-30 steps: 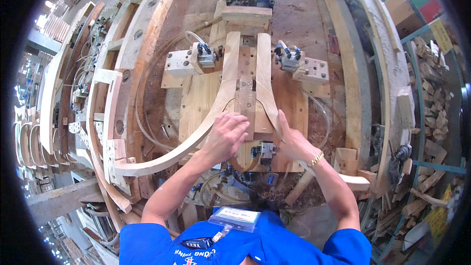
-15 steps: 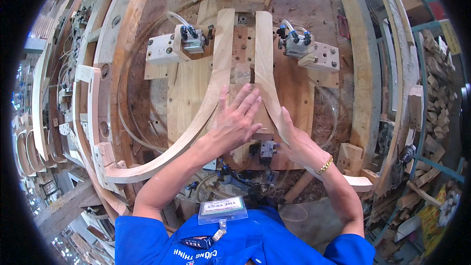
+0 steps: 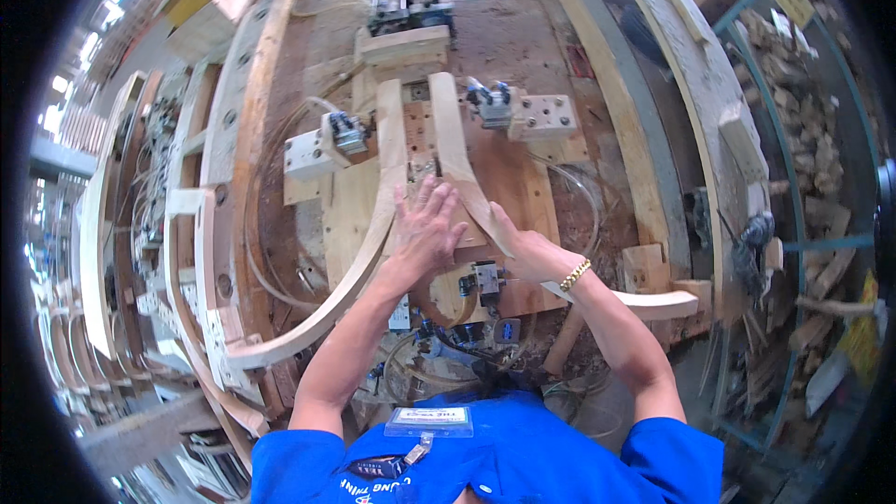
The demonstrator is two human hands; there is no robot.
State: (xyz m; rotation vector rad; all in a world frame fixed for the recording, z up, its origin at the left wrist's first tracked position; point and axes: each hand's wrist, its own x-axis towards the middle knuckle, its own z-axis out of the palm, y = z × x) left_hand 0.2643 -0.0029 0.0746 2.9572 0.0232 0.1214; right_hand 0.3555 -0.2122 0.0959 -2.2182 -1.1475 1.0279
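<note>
Two curved wooden pieces stand side by side on a board, straight at the far end and bending outward toward me. My left hand [image 3: 427, 224] lies flat with its fingers apart between them, touching the inner side of the left curved piece [image 3: 359, 266]. Against the right curved piece [image 3: 452, 135] rests my right hand [image 3: 534, 256], its visible fingers stretched out and its other fingers partly hidden. That hand covers the bend of the piece, and the piece's near end shows again beyond my wrist. Under both pieces is a wooden base board [image 3: 345, 210].
Pneumatic clamps flank the pieces, a left clamp [image 3: 322, 149] and a right clamp [image 3: 532, 117], with clear hoses. A wooden stop block [image 3: 403, 45] and a cylinder unit sit at the far end. A small cylinder [image 3: 485, 278] lies near my hands. Long beams run along both sides; scrap wood fills a rack [image 3: 793, 243].
The whole view has shifted, so the jig now appears lower and further left and more of the far cylinder unit shows. Both hands keep about the same place on the pieces.
</note>
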